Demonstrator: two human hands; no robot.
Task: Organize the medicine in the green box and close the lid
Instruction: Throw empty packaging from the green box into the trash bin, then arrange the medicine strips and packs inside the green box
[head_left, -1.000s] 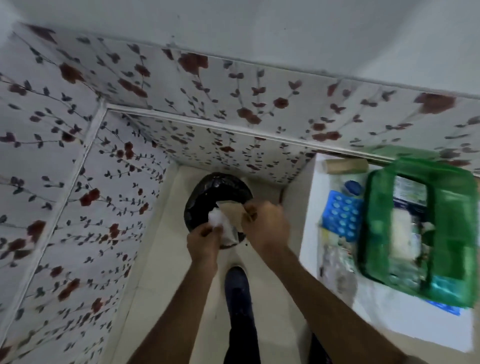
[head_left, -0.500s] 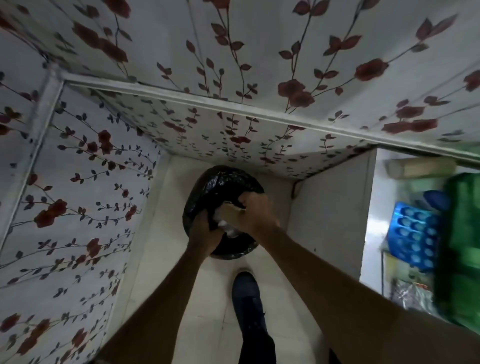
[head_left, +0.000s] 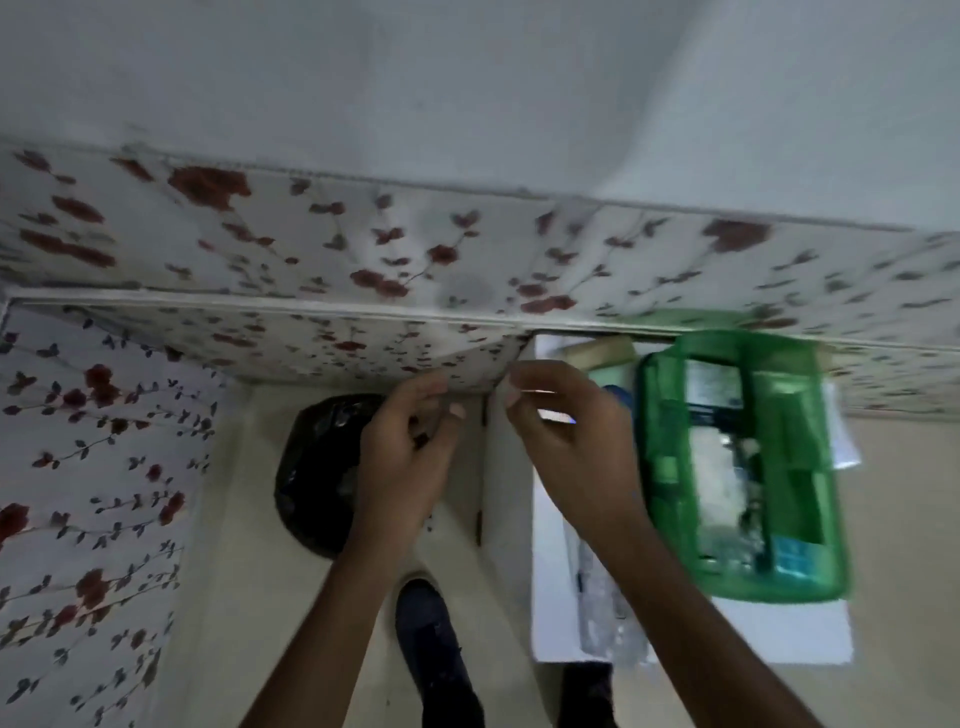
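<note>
The green see-through box stands open on a white board at the right, with packets of medicine inside. Both hands hover left of it, between the box and the bin. My left hand has loosely curled fingers and nothing visible in it. My right hand sits by the box's left wall with thumb and forefinger pinched. A pale sliver shows under its fingers, but blur hides whether it is held.
A bin lined with a black bag stands on the floor under my left hand. My dark shoe is below it. Foil strips and a beige roll lie beside the box. Flowered wall panels close in the left and back.
Both hands have lifted out of the black bin bag and moved up and right toward the green box. The white wad they held over the bin is gone from view.
</note>
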